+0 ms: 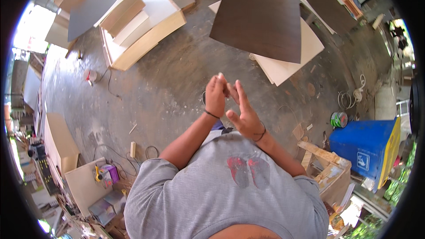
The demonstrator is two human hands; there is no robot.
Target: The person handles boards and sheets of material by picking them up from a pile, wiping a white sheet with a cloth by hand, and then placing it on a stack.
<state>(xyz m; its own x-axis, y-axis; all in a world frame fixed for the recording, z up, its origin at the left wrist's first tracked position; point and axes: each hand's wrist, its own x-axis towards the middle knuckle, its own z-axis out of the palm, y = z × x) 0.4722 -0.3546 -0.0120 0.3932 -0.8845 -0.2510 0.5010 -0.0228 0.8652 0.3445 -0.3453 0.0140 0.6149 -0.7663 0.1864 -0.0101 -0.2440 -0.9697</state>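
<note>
Both my hands are raised close together in front of my grey shirt, above the concrete floor. My left hand (215, 97) has its fingers curled in and pressed together; what they hold, if anything, is hidden and slightly blurred. Beside it, my right hand (245, 117) is open, with stretched fingers and the thumb apart. Its fingertips come close to the left hand's fingers; whether they touch I cannot tell. Beyond the hands, a dark brown sheet (259, 20) lies on a pale board (292, 59).
A pale wooden box frame (150, 42) stands far left, near a small bucket (90, 76). On the right are a blue bin (363, 146), a paint can (339, 119) and a wooden frame (330, 161). Cables (117, 152) lie on the floor at left, near a purple-and-yellow item (106, 175).
</note>
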